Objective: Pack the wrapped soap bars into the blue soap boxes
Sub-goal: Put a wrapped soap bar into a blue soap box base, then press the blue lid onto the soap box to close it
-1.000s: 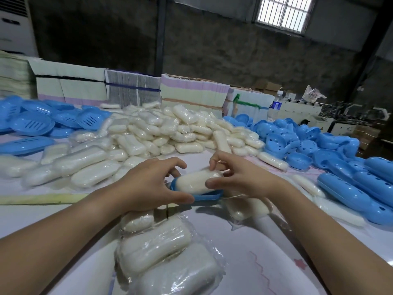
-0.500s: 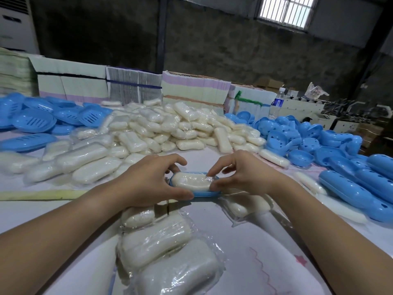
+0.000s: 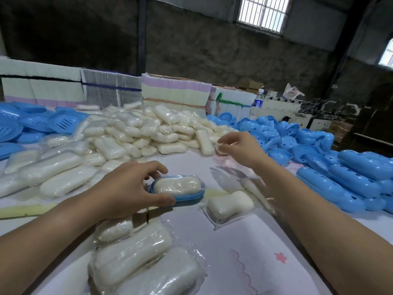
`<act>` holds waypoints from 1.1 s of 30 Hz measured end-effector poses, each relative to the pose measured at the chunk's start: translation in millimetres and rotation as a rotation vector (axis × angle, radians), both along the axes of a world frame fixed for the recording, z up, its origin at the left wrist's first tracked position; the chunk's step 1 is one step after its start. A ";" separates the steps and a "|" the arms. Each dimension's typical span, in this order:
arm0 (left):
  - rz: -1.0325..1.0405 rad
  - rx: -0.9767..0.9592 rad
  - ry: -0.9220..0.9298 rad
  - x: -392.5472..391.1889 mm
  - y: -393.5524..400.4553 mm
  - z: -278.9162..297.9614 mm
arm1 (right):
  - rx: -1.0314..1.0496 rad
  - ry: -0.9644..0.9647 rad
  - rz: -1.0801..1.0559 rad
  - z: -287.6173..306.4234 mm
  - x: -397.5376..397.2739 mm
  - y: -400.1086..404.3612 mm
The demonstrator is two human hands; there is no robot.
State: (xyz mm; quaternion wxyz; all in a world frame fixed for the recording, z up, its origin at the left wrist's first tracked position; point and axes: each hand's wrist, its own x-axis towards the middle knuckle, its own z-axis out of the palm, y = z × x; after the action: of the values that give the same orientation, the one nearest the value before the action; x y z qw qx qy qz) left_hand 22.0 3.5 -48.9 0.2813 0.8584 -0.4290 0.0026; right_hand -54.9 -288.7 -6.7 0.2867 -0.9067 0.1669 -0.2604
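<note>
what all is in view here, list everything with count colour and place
soap box base: one, blue, table centre, gripped at its left end
wrapped soap bar: one, white, lying in that base
loose wrapped bars: many, white, heaped at centre-left and near edge
single wrapped bar: one, white, right of the base
slotted trays: several, blue, far left
box halves with holes: many, blue, piled at right
flat carton stacks: several, pale, behind the heap
water bottle: one, clear, back right
table: one, white
left hand: grips the base
right hand: empty, fingers loose, above the table toward the right pile
</note>
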 end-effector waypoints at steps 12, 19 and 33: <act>-0.025 0.016 -0.023 2.2 -1.2 0.8 | -0.315 0.490 -0.531 -16.9 33.0 -114.1; -0.019 0.003 -0.024 3.1 -2.2 -1.4 | -0.481 0.505 -0.559 -21.5 46.8 -115.7; 0.003 0.044 0.009 0.2 -1.5 2.3 | 0.198 -0.281 -0.192 16.4 39.0 -38.5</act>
State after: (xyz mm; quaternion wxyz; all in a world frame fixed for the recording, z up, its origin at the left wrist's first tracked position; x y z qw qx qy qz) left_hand 22.2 2.0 -46.6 0.2643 0.8649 -0.4266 -0.0104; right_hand -15.9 -327.3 9.7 0.3689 -0.8086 0.2359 -0.3929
